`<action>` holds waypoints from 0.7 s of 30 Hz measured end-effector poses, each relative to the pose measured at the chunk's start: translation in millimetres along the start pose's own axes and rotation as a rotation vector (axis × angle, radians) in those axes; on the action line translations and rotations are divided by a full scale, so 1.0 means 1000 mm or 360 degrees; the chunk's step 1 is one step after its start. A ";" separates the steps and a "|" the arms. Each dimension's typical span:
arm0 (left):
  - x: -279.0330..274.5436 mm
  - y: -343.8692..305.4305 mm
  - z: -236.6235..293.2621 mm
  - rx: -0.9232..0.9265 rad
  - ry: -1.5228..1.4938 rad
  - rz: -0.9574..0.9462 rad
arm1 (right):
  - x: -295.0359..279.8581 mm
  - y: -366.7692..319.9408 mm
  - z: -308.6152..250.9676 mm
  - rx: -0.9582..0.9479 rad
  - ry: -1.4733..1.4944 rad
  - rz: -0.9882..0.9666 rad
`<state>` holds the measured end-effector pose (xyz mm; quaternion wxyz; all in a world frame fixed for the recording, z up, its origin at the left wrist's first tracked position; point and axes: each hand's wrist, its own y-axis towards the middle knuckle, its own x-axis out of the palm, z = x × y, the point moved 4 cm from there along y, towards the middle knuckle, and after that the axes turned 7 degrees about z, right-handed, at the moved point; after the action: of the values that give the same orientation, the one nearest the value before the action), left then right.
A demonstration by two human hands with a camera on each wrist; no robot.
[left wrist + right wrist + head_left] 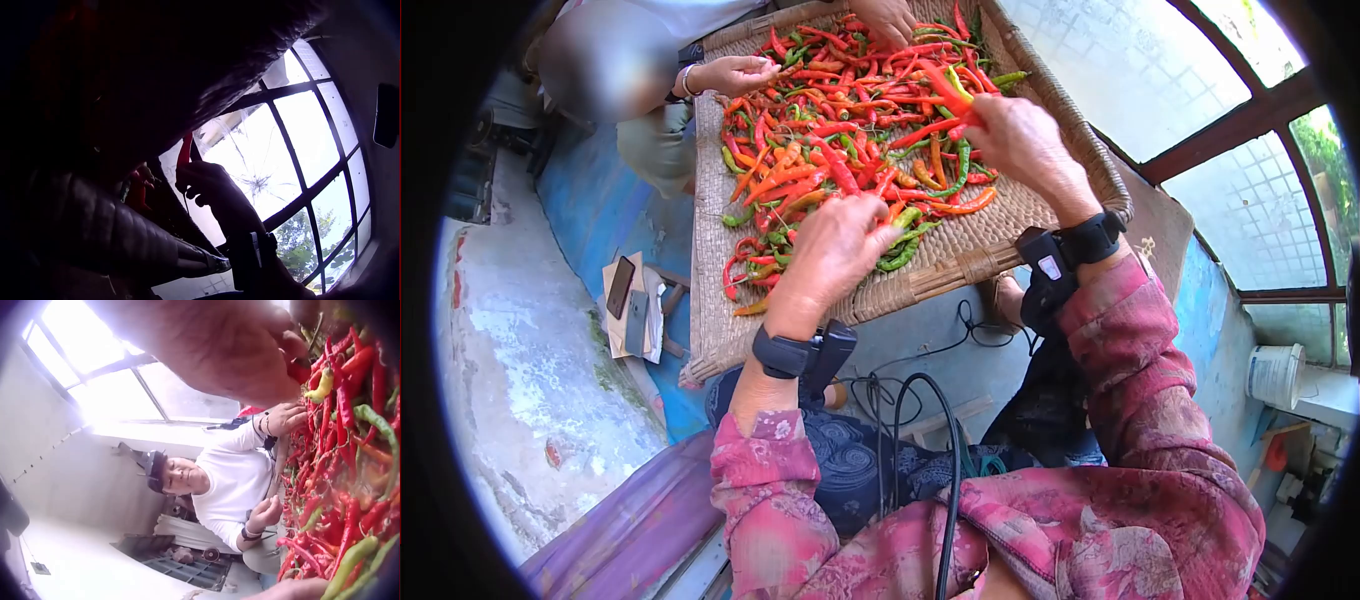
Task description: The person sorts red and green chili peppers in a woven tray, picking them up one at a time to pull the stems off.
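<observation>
Many chili peppers (830, 100), mostly red with some green and orange, are spread over a woven tray (1020, 205). My right hand (1025, 145) is raised over the tray's right side and holds a red chili pepper (940, 85), with a yellow-green one (958, 84) beside it. The left wrist view shows this hand in dark outline, a red pepper (185, 150) upright at its fingers. Low over the near part of the heap is my left hand (835, 245), its fingertips right at a red pepper (837, 165); I cannot tell whether it grips this pepper.
Across the tray a person in a white shirt (234, 465) has one hand (890, 20) among the peppers and the other (735, 75) over the edge. Two phones (620, 288) lie on a stool at left. Black cables (950, 430) hang at my lap; a white bucket (1275, 375) stands right.
</observation>
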<state>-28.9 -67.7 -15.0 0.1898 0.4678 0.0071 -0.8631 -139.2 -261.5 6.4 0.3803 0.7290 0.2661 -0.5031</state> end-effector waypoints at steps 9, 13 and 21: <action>0.009 0.000 0.006 0.0111 0.0294 0.0004 | 0.012 -0.015 -0.022 -0.0518 0.0729 -0.0034; -0.004 0.003 0.004 -0.0076 -0.0050 0.0184 | 0.020 -0.029 -0.057 -0.0583 0.0789 -0.0498; -0.032 0.009 -0.005 0.0002 -0.0082 0.0291 | 0.004 -0.008 -0.039 -0.0594 0.0891 -0.0253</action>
<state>-6.3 -65.2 9.9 0.2676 0.4442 -0.0412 -0.8540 -123.2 -224.2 8.0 0.3790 0.7337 0.5034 -0.2544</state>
